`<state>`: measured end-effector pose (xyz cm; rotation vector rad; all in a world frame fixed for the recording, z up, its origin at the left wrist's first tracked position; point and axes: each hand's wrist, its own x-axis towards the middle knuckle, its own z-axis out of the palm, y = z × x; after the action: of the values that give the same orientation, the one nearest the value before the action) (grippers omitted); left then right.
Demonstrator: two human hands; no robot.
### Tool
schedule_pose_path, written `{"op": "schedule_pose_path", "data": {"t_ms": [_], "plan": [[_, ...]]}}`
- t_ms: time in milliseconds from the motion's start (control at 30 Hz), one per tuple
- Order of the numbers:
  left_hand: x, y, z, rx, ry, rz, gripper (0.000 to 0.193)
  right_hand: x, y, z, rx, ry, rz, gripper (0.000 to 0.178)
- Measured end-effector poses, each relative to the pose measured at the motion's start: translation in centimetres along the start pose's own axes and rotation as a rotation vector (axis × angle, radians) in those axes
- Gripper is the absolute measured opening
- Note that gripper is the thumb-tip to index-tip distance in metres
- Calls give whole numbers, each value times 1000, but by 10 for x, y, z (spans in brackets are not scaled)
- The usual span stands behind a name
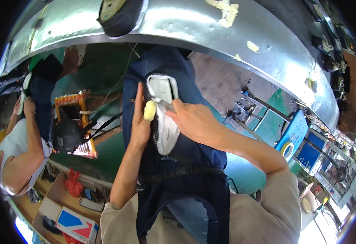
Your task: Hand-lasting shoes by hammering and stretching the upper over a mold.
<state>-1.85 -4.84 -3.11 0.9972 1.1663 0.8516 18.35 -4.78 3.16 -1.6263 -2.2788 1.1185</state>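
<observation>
A shoe upper (pixel 168 136) with a pale lining lies lengthwise on the dark blue apron over my lap, its opening facing up. My left hand (pixel 140 122) grips its left side, the fingers stretched along the outside. A yellow covering or pad (pixel 149 110) sits at the thumb of that hand, against the shoe's edge. My right hand (pixel 196 122) comes in from the right, closed over the middle of the opening. A narrow greyish piece (pixel 161 101) shows at its fingertips; I cannot tell whether it is a tool or part of the shoe.
A shiny metal bench edge (pixel 178 30) curves across the front, bearing a dark shoe form (pixel 119 18). At left another person (pixel 21 158) handles a shoe. Boxes (pixel 78 223) stand lower left. A blue stool (pixel 294 130) with a tape roll (pixel 287 149) is at right, near a fan (pixel 340 175).
</observation>
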Motion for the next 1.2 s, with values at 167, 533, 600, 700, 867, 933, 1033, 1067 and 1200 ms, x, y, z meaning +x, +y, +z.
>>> {"op": "schedule_pose_path", "data": {"t_ms": [167,533,600,700,867,933,1033,1067,1200], "plan": [[7,14,-8,-54,-58,-79,82,-6,11,-21,332,-187,115,31],[4,-5,6,430,60,177,84,29,-12,-27,-118,173,-108,30],[2,4,7,455,56,135,91,31,-4,-17,-133,168,-122,30],[0,0,3,410,52,103,97,38,9,-5,-166,126,-111,29],[9,-19,8,-126,26,83,106,21,12,-5,-27,227,9,32],[10,-33,-6,-402,166,-81,83,11,30,10,123,236,144,31],[1,-17,-47,-569,114,-351,71,4,32,14,282,274,225,32],[-4,-6,-54,-515,56,-281,71,3,35,19,252,299,213,32],[-56,37,-76,386,-376,-96,89,11,30,18,235,337,200,32]]}}
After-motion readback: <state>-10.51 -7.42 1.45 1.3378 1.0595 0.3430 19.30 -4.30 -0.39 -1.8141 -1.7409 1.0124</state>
